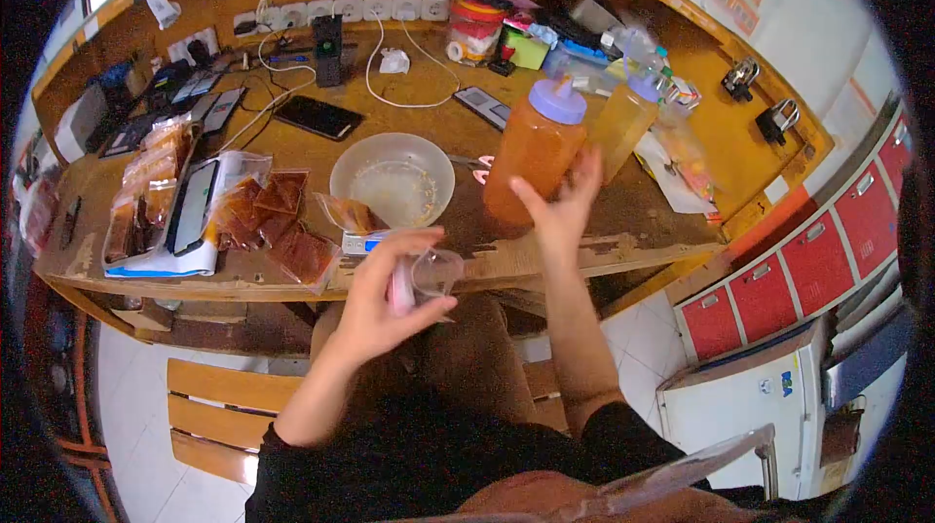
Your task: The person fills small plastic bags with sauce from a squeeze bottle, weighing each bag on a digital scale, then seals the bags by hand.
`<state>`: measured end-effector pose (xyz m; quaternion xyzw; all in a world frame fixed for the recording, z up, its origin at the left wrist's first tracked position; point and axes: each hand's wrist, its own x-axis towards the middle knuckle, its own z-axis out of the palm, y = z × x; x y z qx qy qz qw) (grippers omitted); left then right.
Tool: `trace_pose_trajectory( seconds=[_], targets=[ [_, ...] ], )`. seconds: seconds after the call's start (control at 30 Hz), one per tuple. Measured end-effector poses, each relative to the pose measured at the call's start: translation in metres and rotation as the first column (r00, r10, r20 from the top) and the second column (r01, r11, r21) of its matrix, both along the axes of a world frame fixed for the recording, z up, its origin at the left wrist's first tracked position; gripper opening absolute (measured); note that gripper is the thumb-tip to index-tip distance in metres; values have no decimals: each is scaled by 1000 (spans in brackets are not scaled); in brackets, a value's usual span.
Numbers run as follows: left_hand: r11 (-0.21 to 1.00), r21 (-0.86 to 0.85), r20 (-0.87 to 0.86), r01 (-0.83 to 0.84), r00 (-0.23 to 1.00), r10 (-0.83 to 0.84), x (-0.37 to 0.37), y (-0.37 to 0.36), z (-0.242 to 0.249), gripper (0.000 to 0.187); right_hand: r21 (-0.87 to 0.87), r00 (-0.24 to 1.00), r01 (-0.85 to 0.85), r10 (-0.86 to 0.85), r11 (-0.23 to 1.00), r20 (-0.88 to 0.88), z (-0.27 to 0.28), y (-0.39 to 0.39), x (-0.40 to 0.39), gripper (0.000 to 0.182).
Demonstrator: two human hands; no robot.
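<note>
My left hand [380,304] is wrapped round a small clear plastic cup [434,273] above the desk's front edge; something pinkish shows beside the cup. With its fingers apart, my right hand [565,202] is at the lower side of a large orange squeeze bottle [536,148] that has a lilac cap. Behind it stands a yellowish bottle [623,124], also lilac-capped. A translucent bowl [390,177] rests on a small scale [360,243]. One sauce packet [348,214] leans at the bowl's left rim. More reddish packets [278,216] lie to the left.
A phone [318,118] lies behind the bowl, with cables and power sockets [377,7] along the back. Wrapped brown packets and a dark device [195,206] occupy the left. Bags and plastic items crowd the back right. Pinkish scissors [481,169] lie beside the orange bottle.
</note>
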<state>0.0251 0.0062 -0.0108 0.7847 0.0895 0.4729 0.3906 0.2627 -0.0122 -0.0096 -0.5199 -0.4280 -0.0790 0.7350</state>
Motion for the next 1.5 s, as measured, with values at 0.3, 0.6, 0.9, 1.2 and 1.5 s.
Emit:
trace_pose_trajectory(
  seconds=[0.3, 0.6, 0.9, 1.2, 1.5],
  targets=[
    [774, -442, 162, 454, 889, -429, -14, 23, 19, 59, -241, 661, 109, 110, 965, 742, 55, -21, 3, 82],
    [720, -433, 143, 543, 830, -539, -17, 31, 37, 60, 63, -115, 211, -39, 975, 993, 144, -41, 6, 41],
    [606, -507, 239, 614, 775, -585, -15, 40, 43, 54, 60, -313, 185, 1, 981, 950, 187, -44, -14, 34],
    [548, -568, 274, 614, 769, -577, -12, 44, 44, 58, -1, -297, 221, 69, 975, 953, 187, -47, -10, 37],
    [547, -519, 288, 658, 736, -612, -5, 48, 44, 56, 5, -235, 233, 51, 973, 971, 181, -44, -3, 37]
  ],
)
